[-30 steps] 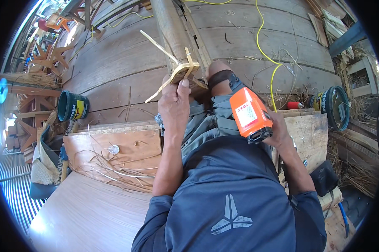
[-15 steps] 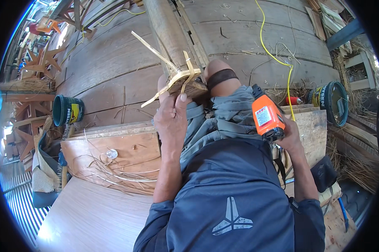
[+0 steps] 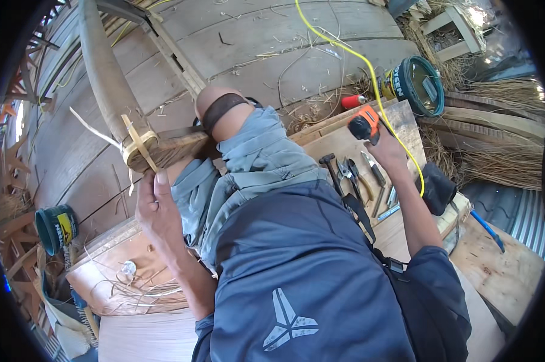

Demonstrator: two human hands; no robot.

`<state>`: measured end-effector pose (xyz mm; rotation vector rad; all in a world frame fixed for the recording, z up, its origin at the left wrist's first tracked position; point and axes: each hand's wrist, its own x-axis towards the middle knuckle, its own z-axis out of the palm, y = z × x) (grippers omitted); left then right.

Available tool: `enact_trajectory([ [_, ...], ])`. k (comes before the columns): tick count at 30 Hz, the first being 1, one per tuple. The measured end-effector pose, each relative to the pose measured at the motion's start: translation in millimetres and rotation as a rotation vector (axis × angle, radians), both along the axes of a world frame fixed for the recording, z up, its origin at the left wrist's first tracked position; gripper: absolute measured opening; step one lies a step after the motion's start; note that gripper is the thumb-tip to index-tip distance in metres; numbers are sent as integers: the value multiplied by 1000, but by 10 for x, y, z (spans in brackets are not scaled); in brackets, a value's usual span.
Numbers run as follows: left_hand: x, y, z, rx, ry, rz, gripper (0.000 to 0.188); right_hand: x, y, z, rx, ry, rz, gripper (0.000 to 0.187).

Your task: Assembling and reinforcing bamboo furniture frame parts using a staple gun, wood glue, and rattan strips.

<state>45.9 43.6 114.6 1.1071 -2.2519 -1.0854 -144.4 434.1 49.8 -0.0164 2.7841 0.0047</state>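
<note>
Pale strips (image 3: 141, 142) are wrapped at near end of wooden pole (image 3: 108, 72), w/ loose ends sticking out, in front of the person's knees. L hand (image 3: 157, 208) has thumb and fingertips pressed tog., pinching one strip end just below the pole end. R hand (image 3: 389, 151), well apart, is closed around orange tool (image 3: 370, 117); some fingers hidden. Yellow cord (image 3: 369, 63) passes close by R hand. Nearby, hammer (image 3: 327, 160) & pliers (image 3: 346, 171) lie on board (image 3: 316, 143); beyond it, red cylinder (image 3: 351, 102) & green bucket (image 3: 410, 78).
</note>
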Motion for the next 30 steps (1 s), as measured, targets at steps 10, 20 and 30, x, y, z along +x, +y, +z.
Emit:
enact_trajectory([
  [10, 104, -232, 56, -213, 250, 140, 37, 610, 632, -880, 88, 220, -221, 61],
  [20, -302, -227, -73, -108, 377, 21, 41, 1242, 268, -1149, -206, 132, -105, 45],
  [30, -240, -262, 84, -283, 284, -22, 31, 1237, 378, -1127, -254, -139, -56, 42],
])
